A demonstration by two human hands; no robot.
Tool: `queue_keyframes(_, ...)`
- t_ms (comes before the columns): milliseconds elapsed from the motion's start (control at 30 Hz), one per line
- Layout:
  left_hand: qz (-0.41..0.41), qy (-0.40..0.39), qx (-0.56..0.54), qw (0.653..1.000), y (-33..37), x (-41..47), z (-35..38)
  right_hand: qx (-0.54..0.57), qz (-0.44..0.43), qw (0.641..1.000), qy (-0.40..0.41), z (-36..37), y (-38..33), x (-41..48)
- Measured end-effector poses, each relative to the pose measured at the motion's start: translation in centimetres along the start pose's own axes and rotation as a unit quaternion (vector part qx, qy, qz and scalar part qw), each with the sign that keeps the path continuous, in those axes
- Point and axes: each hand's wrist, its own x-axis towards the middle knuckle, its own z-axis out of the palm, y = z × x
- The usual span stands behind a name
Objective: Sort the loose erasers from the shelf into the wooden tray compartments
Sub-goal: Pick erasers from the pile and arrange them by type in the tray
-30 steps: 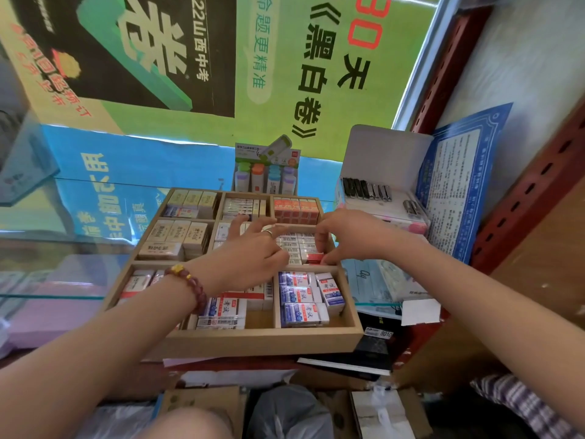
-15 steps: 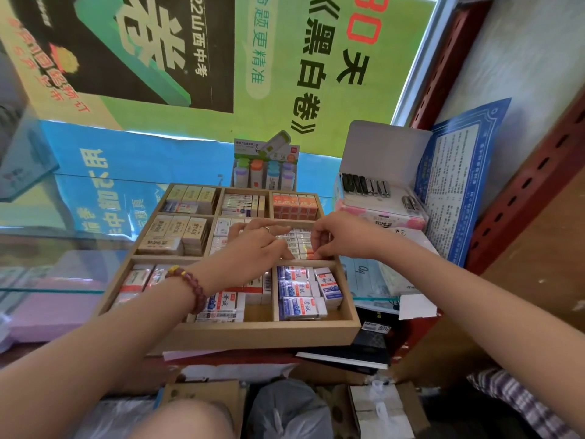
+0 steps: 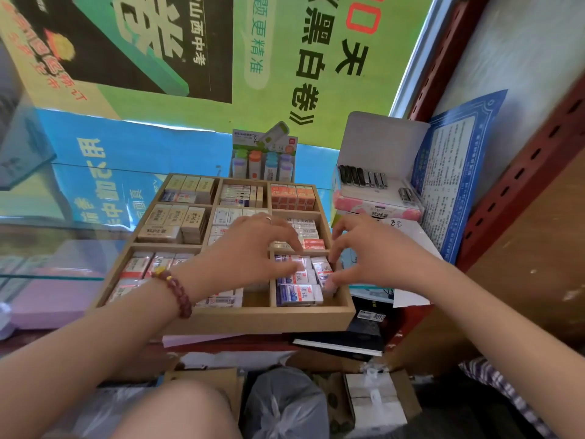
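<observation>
Small blue-and-white wrapped erasers [image 3: 299,294] lie packed in the near right compartment of the pale wooden tray [image 3: 253,318], the left hand [image 3: 250,251] spreading flat fingers over them, likely steadying rows, the right hand [image 3: 370,261] curling fingers at the compartment's right wall, seemingly tucking one in, grip unclear.

Green poster [image 3: 278,58], blue notice [image 3: 449,179], grey bag [image 3: 285,403]
</observation>
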Motion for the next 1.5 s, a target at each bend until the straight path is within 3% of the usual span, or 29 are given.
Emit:
queue_keyframes(100, 0.040, -0.076, 0.108, 0.990, 1.7, -0.2, 0.3, -0.117, -0.003, 0.993, -0.027, 0.2, -1.9, -0.5)
queue_keyframes(333, 0.024, -0.097, 0.118, 0.988, 2.2, -0.5, 0.5, -0.189, 0.017, 0.981, 0.035, 2.2, -3.7, 0.6)
queue_keyframes(533, 0.026, -0.121, 0.188, 0.974, 2.9, -0.1, 0.1, -0.095, 0.033, 0.993, 0.067, 2.8, -3.0, 0.1)
queue_keyframes(733, -0.007, -0.155, 0.178, 0.972, 3.7, 0.3, -0.3, -0.008, 0.049, 0.999, -0.020, 1.0, -1.8, -0.5)
queue_keyframes(900, -0.017, -0.164, 0.185, 0.969, 4.7, 0.8, -0.2, 0.107, 0.054, 0.993, 0.012, -0.1, -0.9, -0.5)
queue_keyframes(1033, 0.070, -0.119, 0.148, 0.979, 4.8, 0.3, -0.1, 0.106, 0.032, 0.993, 0.031, -0.4, -0.9, -1.4)
queue_keyframes(1100, 0.109, -0.138, 0.112, 0.978, 4.4, -0.3, -0.5, 0.095, 0.021, 0.995, 0.000, -0.2, -1.0, -2.1)
queue_keyframes(1267, 0.148, -0.160, 0.246, 0.945, 4.5, -0.3, 0.5, 0.036, 0.015, 0.999, -0.026, 0.6, -1.0, -2.7)
queue_keyframes(1400, 0.273, -0.067, 0.296, 0.913, 3.7, -0.3, 1.1, -0.016, -0.013, 0.999, -0.036, 1.0, -1.5, -2.9)
queue_keyframes(1500, 0.287, -0.041, 0.298, 0.909, 3.1, -0.3, 0.9, -0.053, -0.023, 0.997, -0.046, 1.1, -1.7, -3.1)
